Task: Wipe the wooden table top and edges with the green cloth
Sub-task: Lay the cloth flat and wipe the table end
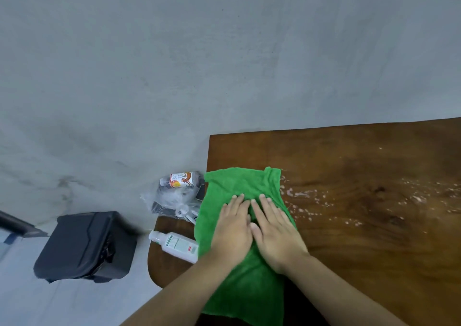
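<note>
The green cloth point(239, 186) lies spread along the left edge of the dark wooden table point(361, 246), and its near end hangs toward me. My left hand point(233, 228) and my right hand point(275, 231) press flat on the cloth side by side, fingers together and pointing away from me. Neither hand grips the cloth. White foamy droplets point(306, 196) are scattered on the wood to the right of the cloth.
Left of the table a lower wooden surface point(164, 268) holds a white bottle point(177, 244), a clear plastic bag point(172, 199) and a labelled drink bottle point(182, 179). A black case point(84, 246) sits on the floor further left. A grey wall stands behind the table.
</note>
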